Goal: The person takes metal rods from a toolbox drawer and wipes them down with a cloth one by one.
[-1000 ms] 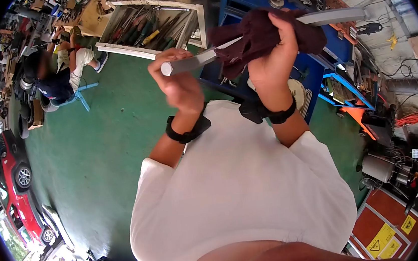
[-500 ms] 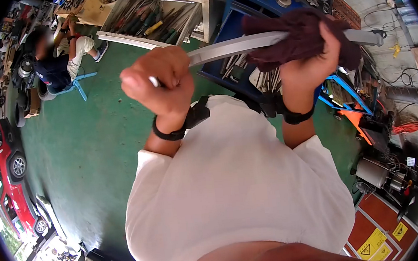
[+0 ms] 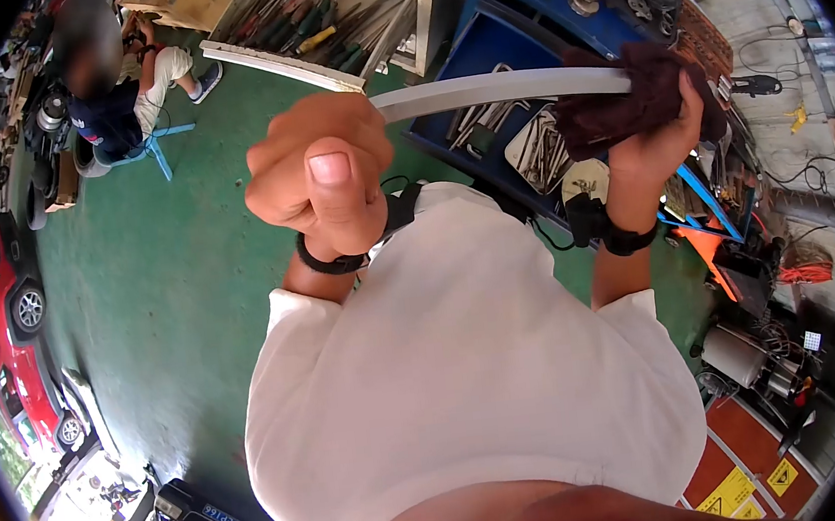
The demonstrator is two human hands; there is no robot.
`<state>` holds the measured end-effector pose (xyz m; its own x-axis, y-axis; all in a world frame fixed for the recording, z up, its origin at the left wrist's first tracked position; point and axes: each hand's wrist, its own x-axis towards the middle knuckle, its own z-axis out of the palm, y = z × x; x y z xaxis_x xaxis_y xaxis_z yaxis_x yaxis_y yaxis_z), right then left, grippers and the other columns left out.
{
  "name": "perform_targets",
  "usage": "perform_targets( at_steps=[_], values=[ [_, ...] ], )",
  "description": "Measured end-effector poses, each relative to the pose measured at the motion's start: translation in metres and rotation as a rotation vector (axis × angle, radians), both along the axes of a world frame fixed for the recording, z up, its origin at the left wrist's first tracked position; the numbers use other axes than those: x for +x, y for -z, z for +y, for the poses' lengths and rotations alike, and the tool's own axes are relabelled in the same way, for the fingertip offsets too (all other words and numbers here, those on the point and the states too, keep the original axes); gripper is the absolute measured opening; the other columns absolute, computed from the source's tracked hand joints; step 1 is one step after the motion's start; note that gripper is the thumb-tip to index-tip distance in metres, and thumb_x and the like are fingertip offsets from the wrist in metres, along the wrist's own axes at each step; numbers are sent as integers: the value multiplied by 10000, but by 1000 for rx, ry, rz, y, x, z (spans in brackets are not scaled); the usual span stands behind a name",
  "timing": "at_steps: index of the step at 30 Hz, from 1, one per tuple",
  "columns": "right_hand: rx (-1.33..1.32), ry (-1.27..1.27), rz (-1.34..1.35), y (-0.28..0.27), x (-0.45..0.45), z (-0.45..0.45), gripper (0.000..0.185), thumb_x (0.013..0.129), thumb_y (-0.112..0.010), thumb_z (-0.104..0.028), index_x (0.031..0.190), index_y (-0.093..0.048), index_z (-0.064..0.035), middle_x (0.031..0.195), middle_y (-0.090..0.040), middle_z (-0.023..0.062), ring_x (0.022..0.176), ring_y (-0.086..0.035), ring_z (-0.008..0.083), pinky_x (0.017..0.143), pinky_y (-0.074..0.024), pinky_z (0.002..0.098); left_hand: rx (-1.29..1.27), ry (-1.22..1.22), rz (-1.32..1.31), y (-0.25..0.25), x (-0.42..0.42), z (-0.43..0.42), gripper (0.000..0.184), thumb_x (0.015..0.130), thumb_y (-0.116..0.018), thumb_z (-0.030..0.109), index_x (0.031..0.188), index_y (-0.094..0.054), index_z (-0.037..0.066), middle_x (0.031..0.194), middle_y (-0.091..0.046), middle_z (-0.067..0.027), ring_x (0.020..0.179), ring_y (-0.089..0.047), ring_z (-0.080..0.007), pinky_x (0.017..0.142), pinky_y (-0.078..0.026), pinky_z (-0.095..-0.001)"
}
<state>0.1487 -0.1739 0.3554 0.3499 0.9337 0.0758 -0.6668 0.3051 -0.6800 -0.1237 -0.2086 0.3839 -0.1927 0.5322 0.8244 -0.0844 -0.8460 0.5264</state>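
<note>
Left hand (image 3: pixel 319 175): fist closed round the metal bar (image 3: pixel 511 87), which I see raised crosswise between both hands. Right hand (image 3: pixel 653 147): gripping maroon cloth (image 3: pixel 614 106) around the bar; bunched fabric could slip. Beyond, below: blue tool drawer (image 3: pixel 507 43); I judge a lost grip could drop the bar there.

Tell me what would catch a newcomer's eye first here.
Likely the silvery bar across the upper middle, its left end in the left hand and its right end covered by a dark cloth in the right hand. Then the red car at the far left, and the white tool drawer at the top.
</note>
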Motion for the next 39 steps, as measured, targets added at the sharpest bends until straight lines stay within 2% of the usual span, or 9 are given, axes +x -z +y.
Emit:
perform_targets(
  at_steps=[4,7,10,12,22,26,32,34,39],
  values=[
    [105,-54,77,-1,10,2,335,948,-479,-261,1108,-598,9,1123,-642,177,1038,-611,291,966,-449,421,32,-12,4,1,2,1,536,1016,-387,266,526,-285,75,428,-286,-28,381,-205,-130,374,-141,-292],
    [-22,201,27,-13,13,4,256,931,-549,-237,1050,-634,-27,1058,-668,88,1007,-632,234,940,-460,380,65,-43,-11,-5,-2,1,540,1021,-364,281,523,-281,90,421,-281,-27,379,-178,-123,375,-136,-289],
    [-170,230,-1,0,40,2,297,929,-541,-201,1133,-609,4,1094,-660,154,1033,-631,281,948,-475,406,48,-129,-8,-14,-5,0,549,1029,-316,306,518,-271,109,413,-266,-25,375,-138,-110,375,-135,-290],
    [-189,161,-7,13,47,-2,280,909,-574,-176,1118,-621,5,1075,-670,143,1008,-642,278,928,-489,390,115,-101,-116,-13,-9,8,540,1017,-435,236,524,-347,36,432,-365,-18,358,-322,-129,360,-213,-262],
    [-308,231,-119,65,36,13,260,813,-673,-58,1058,-587,-52,969,-656,82,913,-668,242,804,-553,371,-41,-134,-4,-7,12,12,416,855,-647,20,504,-423,0,453,-427,-3,398,-336,-82,390,-250,-242],
    [-494,184,-172,102,36,4,212,793,-676,-80,990,-602,-46,910,-651,82,848,-654,210,761,-539,334,-405,-145,219,-1,12,5,384,814,-730,83,531,-480,17,457,-410,22,455,-346,-36,427,-247,-212],
    [-705,73,-447,145,48,-21,314,767,-719,-61,1039,-587,23,939,-633,86,831,-637,224,725,-528,332,-992,189,145,92,-9,16,378,887,-683,124,583,-464,78,539,-338,86,506,-242,-20,429,-173,-255],
    [-726,-105,-717,157,51,-25,267,774,-715,-69,999,-618,39,923,-657,91,810,-638,219,722,-521,330,-1420,264,-233,104,-10,16,444,905,-652,143,566,-364,139,528,-287,88,445,-239,-31,411,-149,-251],
    [-818,-284,-882,166,46,-38,406,816,-707,-150,1164,-574,13,1025,-653,89,875,-619,190,778,-508,303,-1459,220,-267,124,-13,11,441,909,-647,153,572,-362,147,526,-272,86,433,-218,-35,405,-141,-254]
  ],
)
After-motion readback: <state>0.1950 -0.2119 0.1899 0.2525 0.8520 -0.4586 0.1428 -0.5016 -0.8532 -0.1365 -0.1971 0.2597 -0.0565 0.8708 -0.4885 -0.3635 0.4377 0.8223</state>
